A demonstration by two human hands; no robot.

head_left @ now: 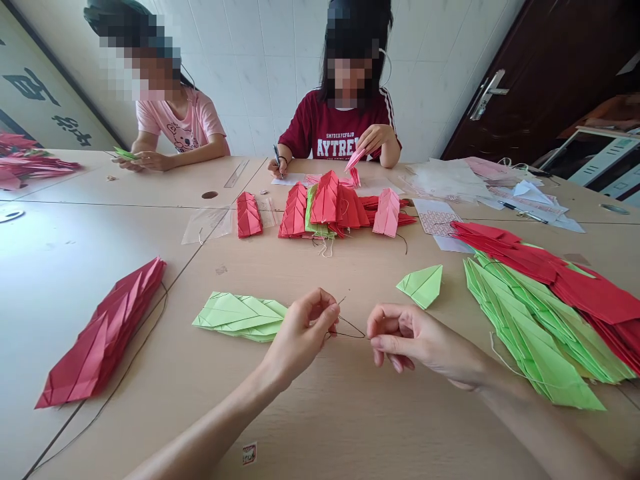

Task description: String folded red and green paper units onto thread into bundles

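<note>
My left hand [309, 325] pinches a thin dark string [354, 335] at the right end of a light green folded-paper piece [239, 315]. A short end of the string sticks up above the fingertips. Its loop stretches to my right hand [407, 335], whose curled thumb and fingers meet at the tip of the loop. The green piece lies flat, its right end hidden behind my left hand. A smaller folded green paper [423, 287] lies just beyond my right hand.
A red folded-paper stack [103, 337] with a long dark string lies left. Green stacks [530, 327] and red stacks [565, 273] lie right. More folded pieces [327, 200] sit mid-table. Across it, one person [345, 127] holds a pen; another [183, 120] holds green paper.
</note>
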